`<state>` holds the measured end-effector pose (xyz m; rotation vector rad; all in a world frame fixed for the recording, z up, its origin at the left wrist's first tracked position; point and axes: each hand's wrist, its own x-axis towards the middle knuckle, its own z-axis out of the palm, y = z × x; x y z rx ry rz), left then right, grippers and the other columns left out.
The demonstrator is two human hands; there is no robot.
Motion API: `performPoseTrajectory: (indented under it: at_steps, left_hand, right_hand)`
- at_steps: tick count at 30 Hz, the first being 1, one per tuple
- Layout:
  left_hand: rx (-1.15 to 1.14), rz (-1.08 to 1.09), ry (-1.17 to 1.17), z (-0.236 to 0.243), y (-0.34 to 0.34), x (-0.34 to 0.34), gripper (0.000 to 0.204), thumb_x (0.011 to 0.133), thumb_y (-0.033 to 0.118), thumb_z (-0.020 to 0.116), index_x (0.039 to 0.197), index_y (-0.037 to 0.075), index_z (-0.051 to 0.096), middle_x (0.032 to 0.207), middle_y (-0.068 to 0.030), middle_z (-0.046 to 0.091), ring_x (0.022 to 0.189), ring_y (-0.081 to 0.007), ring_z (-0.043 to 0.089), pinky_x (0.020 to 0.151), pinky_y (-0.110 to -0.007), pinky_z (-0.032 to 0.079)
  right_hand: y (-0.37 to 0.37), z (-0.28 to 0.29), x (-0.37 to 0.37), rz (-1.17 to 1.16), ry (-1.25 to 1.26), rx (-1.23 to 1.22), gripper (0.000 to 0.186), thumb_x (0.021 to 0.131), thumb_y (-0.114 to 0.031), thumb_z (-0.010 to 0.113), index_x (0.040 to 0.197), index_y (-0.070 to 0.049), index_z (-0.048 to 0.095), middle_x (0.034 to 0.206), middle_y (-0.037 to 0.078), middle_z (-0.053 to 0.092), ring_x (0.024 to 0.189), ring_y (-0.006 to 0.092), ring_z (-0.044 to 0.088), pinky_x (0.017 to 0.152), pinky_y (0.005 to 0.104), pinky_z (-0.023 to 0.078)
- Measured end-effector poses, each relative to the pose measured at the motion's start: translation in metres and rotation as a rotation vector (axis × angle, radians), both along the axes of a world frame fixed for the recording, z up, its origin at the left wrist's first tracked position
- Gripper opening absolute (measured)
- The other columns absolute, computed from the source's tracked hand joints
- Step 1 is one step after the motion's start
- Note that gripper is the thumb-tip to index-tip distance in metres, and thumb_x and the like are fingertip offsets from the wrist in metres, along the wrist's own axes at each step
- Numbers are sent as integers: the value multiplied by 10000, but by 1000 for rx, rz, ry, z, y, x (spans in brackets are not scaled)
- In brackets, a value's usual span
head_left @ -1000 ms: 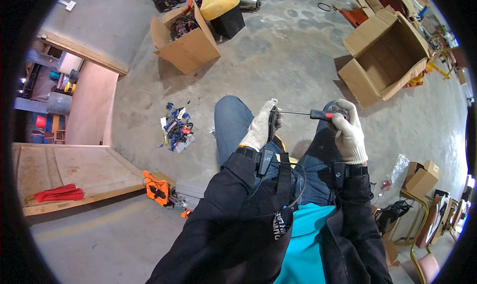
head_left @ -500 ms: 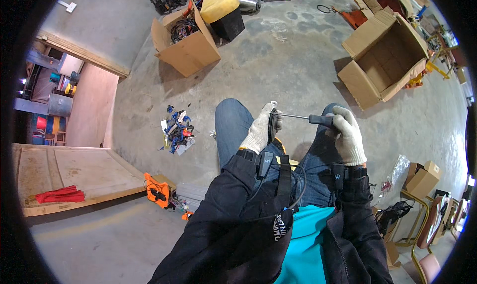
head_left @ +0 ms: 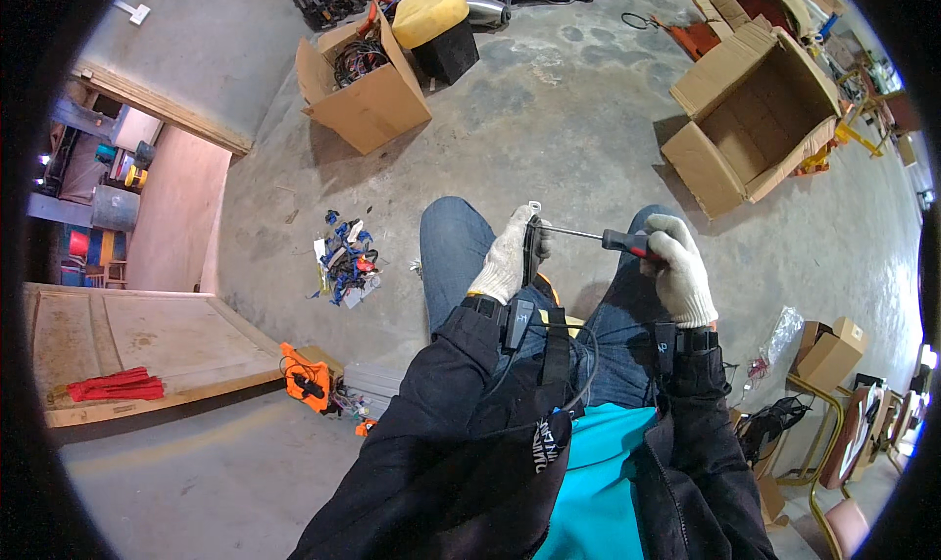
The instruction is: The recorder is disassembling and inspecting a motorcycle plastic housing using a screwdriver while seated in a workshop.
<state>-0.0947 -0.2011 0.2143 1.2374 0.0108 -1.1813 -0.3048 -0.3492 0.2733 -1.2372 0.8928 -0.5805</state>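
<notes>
Head view: the left hand [head_left: 505,261], in a pale knitted glove, is closed around a narrow black part [head_left: 531,251] that stands roughly upright between the thumb and fingers, a small whitish end piece [head_left: 534,207] showing at its top. The right hand [head_left: 680,274], gloved alike, grips the black-and-red handle of a screwdriver [head_left: 620,241], whose thin metal shaft runs leftward to the black part (whether the tip sits in a screw is too small to tell). Both things are held in front of the body, above the gap between the knees of the blue jeans [head_left: 454,251]. On the concrete floor [head_left: 534,129], left of the knees and well apart from the hands, lies a heap of small blue, black, white and red pieces [head_left: 349,266]. Beyond it stands an open cardboard box [head_left: 377,117] with cables [head_left: 360,62] inside, just beside a yellow-and-black container [head_left: 432,19]. A larger open carton [head_left: 714,183] lies ahead to the right. Red cloth [head_left: 116,386] rests on a wooden panel [head_left: 201,330] at the left.
</notes>
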Motion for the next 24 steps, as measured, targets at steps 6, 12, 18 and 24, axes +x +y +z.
performPoseTrajectory:
  at_steps: [6, 12, 18, 24]
  left_hand:
    - [19, 7, 3, 2, 2, -1, 481, 1012, 536, 528, 981, 83, 684, 761, -44, 660, 687, -167, 651, 661, -305, 541]
    - [49, -42, -33, 0, 3, 1, 470, 1006, 532, 545, 983, 83, 683, 770, -44, 661, 684, -157, 649, 669, -303, 544]
    - [55, -37, -40, 0, 1, 0, 469, 1003, 529, 555, 986, 79, 684, 785, -47, 662, 706, -156, 649, 682, -301, 547]
    - [2, -13, 2, -4, 1, 1, 473, 998, 534, 564, 988, 76, 684, 791, -51, 665, 711, -161, 649, 689, -303, 550]
  right_hand:
    - [4, 11, 1, -17, -21, 57, 353, 1028, -320, 539, 1173, -12, 632, 854, 35, 608, 579, 111, 522, 525, 242, 438]
    - [-2, 27, -3, 97, 203, 78, 381, 1029, -329, 541, 1196, 0, 638, 877, 56, 631, 591, 109, 526, 536, 250, 441]
    - [-3, 1, -6, -5, -101, 84, 311, 982, -234, 618, 1194, -9, 647, 1046, 60, 612, 872, 127, 576, 775, 265, 482]
    - [-9, 7, -8, 5, 21, 169, 285, 972, -221, 625, 1179, -28, 653, 1019, 42, 595, 873, 121, 575, 767, 273, 487]
